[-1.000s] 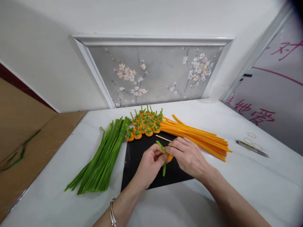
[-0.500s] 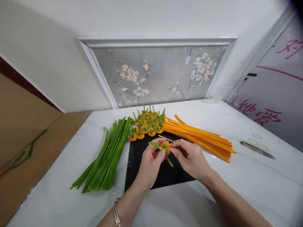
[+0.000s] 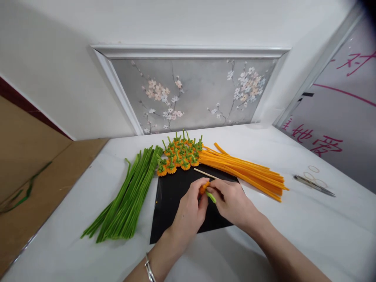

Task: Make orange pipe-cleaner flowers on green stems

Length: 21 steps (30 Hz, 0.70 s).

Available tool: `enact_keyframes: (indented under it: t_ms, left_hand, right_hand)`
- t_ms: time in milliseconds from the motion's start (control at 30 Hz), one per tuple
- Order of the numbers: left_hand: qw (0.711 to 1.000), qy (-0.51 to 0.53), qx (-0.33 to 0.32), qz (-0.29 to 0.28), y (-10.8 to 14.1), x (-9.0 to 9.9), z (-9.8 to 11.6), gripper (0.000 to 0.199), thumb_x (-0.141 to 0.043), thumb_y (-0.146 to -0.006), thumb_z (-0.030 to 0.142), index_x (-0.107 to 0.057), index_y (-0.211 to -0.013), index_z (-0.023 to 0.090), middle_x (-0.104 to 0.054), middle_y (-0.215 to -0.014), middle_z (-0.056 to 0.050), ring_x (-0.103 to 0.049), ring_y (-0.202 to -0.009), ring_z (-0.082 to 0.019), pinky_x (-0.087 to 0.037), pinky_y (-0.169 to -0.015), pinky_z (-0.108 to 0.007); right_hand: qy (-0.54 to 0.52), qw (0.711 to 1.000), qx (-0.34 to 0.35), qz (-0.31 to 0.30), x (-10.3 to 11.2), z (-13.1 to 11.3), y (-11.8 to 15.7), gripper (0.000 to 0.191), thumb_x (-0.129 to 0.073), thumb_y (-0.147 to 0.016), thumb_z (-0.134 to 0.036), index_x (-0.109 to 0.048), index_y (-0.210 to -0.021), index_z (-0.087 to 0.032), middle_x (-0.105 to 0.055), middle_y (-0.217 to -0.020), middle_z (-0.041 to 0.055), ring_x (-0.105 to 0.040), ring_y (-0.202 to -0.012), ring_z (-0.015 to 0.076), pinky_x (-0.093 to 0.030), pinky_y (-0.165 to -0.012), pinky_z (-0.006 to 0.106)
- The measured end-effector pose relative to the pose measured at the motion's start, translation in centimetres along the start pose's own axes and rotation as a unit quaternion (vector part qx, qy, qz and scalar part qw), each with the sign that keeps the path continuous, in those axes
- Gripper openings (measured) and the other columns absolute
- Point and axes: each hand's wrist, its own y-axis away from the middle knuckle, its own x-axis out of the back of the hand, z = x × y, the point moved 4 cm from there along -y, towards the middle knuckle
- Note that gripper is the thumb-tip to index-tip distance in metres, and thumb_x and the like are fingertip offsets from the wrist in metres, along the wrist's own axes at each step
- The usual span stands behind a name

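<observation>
Between my fingertips is a small orange pipe-cleaner pumpkin, with a green pipe-cleaner end sticking out toward me. My left hand pinches it from the left, fingers closed. From the other side, my right hand grips it at the green strip; its fingertips are partly hidden. Both hands are just above a black mat. Beyond them, several finished pumpkins with green stems are grouped at the mat's far edge. A thin pale stick lies on the mat behind my hands.
On the left lies a bundle of green pipe cleaners; orange pipe cleaners fan out on the right. Scissors and several thin rings rest farther right on the white table. Cardboard borders the left side.
The pumpkin has been turned over in my fingers, so its green strip points toward me instead of left. My right hand has moved in closer to my left.
</observation>
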Motion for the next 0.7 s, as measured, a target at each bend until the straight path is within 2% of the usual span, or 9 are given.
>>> enact_keyframes:
  t_ms: [200,400,700]
  left_hand:
    - [0.999,-0.03,-0.004,-0.018,0.2,0.0,0.1,0.037,-0.045,-0.089,0.009,-0.045,-0.124,0.022,-0.062,-0.122,-0.009,-0.063,-0.109,-0.019,-0.053,-0.094,-0.034]
    - [0.991,-0.102,-0.085,-0.002,0.3,0.0,0.9,0.041,-0.043,-0.088,0.006,-0.041,-0.127,0.019,-0.063,-0.12,-0.011,-0.065,-0.106,-0.019,-0.056,-0.089,-0.033]
    - [0.998,-0.051,-0.034,-0.008,0.3,0.0,0.7,0.037,-0.044,-0.088,0.008,-0.043,-0.122,0.022,-0.063,-0.119,-0.01,-0.065,-0.104,-0.019,-0.055,-0.09,-0.036]
  right_hand:
    - [0.047,0.998,0.016,0.023,-0.1,-0.4,0.4,0.017,-0.043,-0.089,-0.017,-0.059,-0.083,-0.018,-0.065,-0.075,0.0072,-0.06,-0.063,0.0172,-0.044,-0.059,0.026]
    - [0.08,0.995,0.027,0.048,-0.2,-0.8,0.6,0.018,-0.041,-0.087,-0.015,-0.059,-0.083,-0.017,-0.065,-0.074,0.0063,-0.061,-0.062,0.0174,-0.044,-0.056,0.025]
    - [0.2,0.972,0.098,0.072,-0.7,-1.4,1.0,0.019,-0.04,-0.087,-0.011,-0.059,-0.086,-0.014,-0.065,-0.075,0.0092,-0.063,-0.061,0.019,-0.045,-0.053,0.026]
